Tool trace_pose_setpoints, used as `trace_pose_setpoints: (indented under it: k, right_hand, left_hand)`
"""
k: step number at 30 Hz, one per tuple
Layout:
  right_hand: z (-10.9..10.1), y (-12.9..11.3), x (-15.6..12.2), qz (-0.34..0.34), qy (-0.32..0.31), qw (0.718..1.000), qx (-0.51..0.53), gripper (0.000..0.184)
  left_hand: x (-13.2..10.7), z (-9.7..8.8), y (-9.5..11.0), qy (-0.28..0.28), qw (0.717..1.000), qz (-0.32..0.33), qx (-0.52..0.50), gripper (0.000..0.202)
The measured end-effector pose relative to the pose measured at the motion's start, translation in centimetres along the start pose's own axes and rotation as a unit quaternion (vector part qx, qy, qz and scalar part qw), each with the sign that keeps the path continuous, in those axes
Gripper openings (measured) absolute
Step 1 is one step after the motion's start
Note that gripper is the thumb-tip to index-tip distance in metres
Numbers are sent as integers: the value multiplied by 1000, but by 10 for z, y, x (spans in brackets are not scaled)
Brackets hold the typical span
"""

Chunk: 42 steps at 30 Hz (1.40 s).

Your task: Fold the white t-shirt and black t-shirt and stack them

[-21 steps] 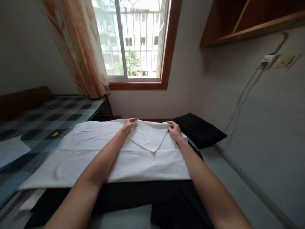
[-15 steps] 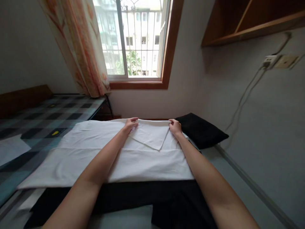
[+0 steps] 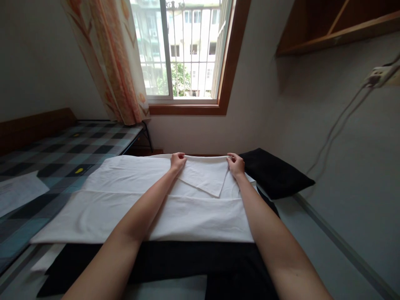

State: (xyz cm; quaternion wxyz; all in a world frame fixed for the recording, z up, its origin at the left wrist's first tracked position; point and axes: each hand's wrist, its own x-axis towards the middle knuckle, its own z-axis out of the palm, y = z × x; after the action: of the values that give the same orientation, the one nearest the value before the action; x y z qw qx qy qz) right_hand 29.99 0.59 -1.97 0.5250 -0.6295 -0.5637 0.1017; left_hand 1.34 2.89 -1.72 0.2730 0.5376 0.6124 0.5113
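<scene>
A white T-shirt [image 3: 200,216] lies spread lengthwise across the table, its near side folded inward and a sleeve laid over its far part. My left hand [image 3: 178,161] pinches the far edge of the shirt at the left of the sleeve. At the sleeve's right end my right hand [image 3: 236,164] pinches the same edge between thumb and fingers. Beneath the shirt, black cloth [image 3: 187,258] shows along the near side.
A black cushion-like fabric item [image 3: 278,174] lies at the far right by the wall. To the left stands a bed [image 3: 103,137] with a checked cover and a paper sheet [image 3: 21,191]. A window [image 3: 187,54], curtain [image 3: 109,62] and shelf [image 3: 340,39] are beyond.
The whole view has shifted slightly, so things appear a little further right. Both hands keep their hold on the shirt's far edge, with little movement against the cloth.
</scene>
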Motion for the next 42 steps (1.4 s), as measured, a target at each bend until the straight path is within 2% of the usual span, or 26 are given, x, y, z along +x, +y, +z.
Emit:
trace_pose_setpoints:
  k: [5,8,10,13,16,19,25,30,34,38,42]
  right_hand:
    - [-4,1,4,-7,29,999,13,24]
    - [-3,2,3,-23,42,999,3,24]
    - [-3,3,2,-37,60,997,-7,26]
    - [-3,3,1,-49,86,995,-6,27]
    - [-4,1,-1,-62,88,994,6,25]
    - [-5,-3,-5,-75,89,993,9,25]
    - [-8,-8,-9,-88,100,991,10,28]
    - [-9,-8,-8,-116,93,989,4,26]
    - [-10,-8,-6,-131,78,988,-6,25]
    - [-10,-7,-5,-132,74,988,-14,24]
    - [-11,-5,-4,-148,71,986,-18,24]
  left_hand:
    - [-5,2,8,27,996,36,81,13]
    - [-9,-2,11,59,971,96,211,9]
    - [-8,-9,11,26,945,146,293,14]
    - [-2,-24,8,-62,916,198,344,20]
    - [7,-44,1,-89,885,223,398,22]
    - [17,-64,-5,-92,861,228,445,24]
    - [32,-104,-15,-101,834,202,503,25]
    - [42,-138,-22,-86,813,193,542,24]
    - [46,-167,-30,-98,786,161,588,30]
    - [47,-197,-37,-109,769,161,609,25]
    - [46,-222,-36,-82,757,173,625,25]
